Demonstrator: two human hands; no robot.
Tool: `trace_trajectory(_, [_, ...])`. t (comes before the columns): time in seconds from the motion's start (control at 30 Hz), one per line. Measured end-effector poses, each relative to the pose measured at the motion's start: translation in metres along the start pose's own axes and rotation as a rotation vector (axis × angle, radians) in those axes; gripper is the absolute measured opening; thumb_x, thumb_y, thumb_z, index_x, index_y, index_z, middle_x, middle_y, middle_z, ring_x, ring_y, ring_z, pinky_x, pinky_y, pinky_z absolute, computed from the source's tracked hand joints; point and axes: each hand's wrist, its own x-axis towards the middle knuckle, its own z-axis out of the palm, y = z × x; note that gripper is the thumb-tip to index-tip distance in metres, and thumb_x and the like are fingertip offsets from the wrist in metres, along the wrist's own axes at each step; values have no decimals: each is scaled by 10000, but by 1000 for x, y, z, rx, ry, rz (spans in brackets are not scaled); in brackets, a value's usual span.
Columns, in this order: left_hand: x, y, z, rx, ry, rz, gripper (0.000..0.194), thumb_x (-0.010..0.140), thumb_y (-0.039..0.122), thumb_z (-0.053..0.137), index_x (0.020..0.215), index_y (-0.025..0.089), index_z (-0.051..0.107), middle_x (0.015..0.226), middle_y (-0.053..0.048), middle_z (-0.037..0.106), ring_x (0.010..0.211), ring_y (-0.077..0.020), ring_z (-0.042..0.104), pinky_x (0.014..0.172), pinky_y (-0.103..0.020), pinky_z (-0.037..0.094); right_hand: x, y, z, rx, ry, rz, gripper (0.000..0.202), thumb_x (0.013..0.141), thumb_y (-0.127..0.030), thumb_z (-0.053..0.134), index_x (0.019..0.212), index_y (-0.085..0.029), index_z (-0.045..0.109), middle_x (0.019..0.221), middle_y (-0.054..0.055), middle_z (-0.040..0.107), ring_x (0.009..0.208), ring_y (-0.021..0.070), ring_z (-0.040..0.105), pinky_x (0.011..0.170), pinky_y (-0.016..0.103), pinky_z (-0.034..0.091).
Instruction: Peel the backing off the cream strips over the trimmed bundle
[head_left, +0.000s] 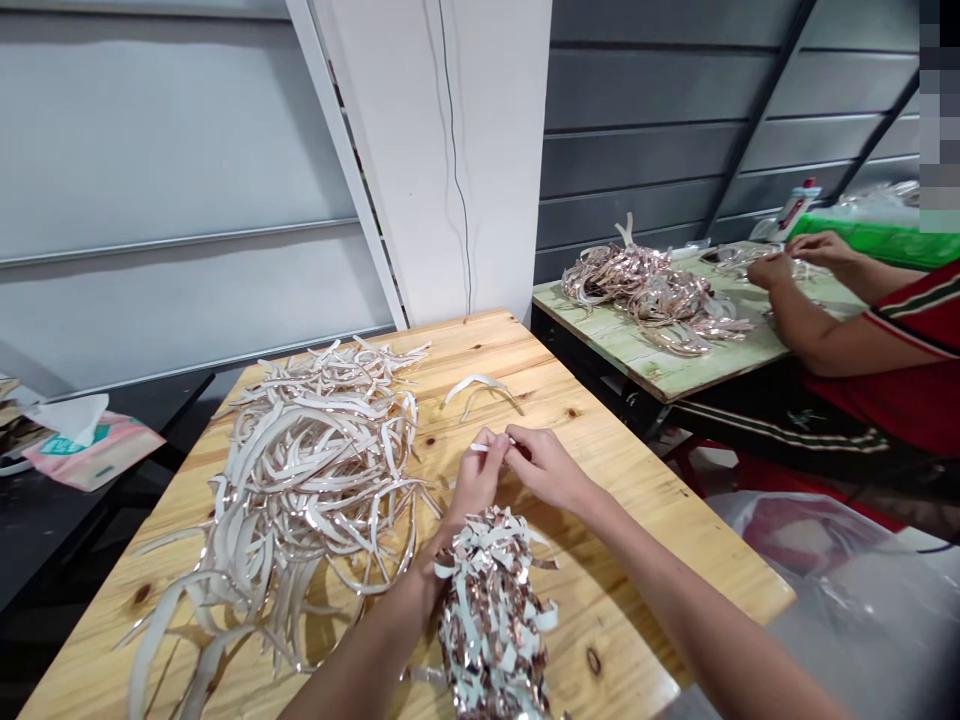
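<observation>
A shaggy, white-and-rose-gold bundle of shiny cut film (495, 610) lies nearest, on the pale, knotted wooden table (619, 620), between a worker's bare forearms. Just beyond it, the left hand (480, 480) and right hand (546, 468) meet fingertip to fingertip, each grip pinched on a narrow white strip (478, 447), most of which the fingers hide. For work this fine, thumbs are best kept close together, pressure light and even, so thin film neither creases nor slips; the left forearm, close beside the bundle, should stay light so its fringe is not flattened. At left spreads a tangled heap of long white, gold-edged strips (322, 440), best teased apart singly. A loose, curved white strip (478, 381) lies beyond the hands. Farther off, a co-worker's hands (772, 268) work over a pale green table (765, 338).
</observation>
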Motion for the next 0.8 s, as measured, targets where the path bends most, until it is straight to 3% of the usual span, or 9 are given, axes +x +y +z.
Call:
trace_trajectory(0.1, [-2,-2,-1,88,7,-5,290,889,479,668,725,242,633,728,-35,578,770,-220,580,758,-326,494,0,1,3,125,40,30,263,941,-236,490,683,-195,522,628,-29,540,593,133,479,584,254,339])
trace_trajectory(0.23, [-2,0,-3,152,13,-22,294,915,504,637,825,227,680,803,-61,667,822,-237,623,795,-328,491,3,6,9,372,150,138,270,906,-243,499,640,-204,529,573,-33,516,552,134,487,553,249,377])
trace_trajectory(0.43, [4,-2,2,-151,-78,-101,480,847,683,616,748,214,585,782,-54,681,817,-237,668,806,-357,529,8,2,6,769,259,247,260,845,-265,572,604,-212,492,487,-67,432,435,101,412,461,235,349])
trace_trajectory(0.63, [1,1,11,-285,-84,-257,519,753,691,712,724,225,488,708,-32,656,716,-222,664,701,-352,503,13,-4,-3,1193,404,312,307,803,-247,606,557,-212,426,469,-83,326,411,75,338,437,213,334])
trace_trajectory(0.8, [-5,9,18,-301,-156,-318,551,754,758,641,690,222,529,645,-27,601,600,-181,571,589,-321,434,9,-6,1,1092,434,240,287,801,-242,624,570,-206,457,476,-77,341,395,69,294,388,213,256])
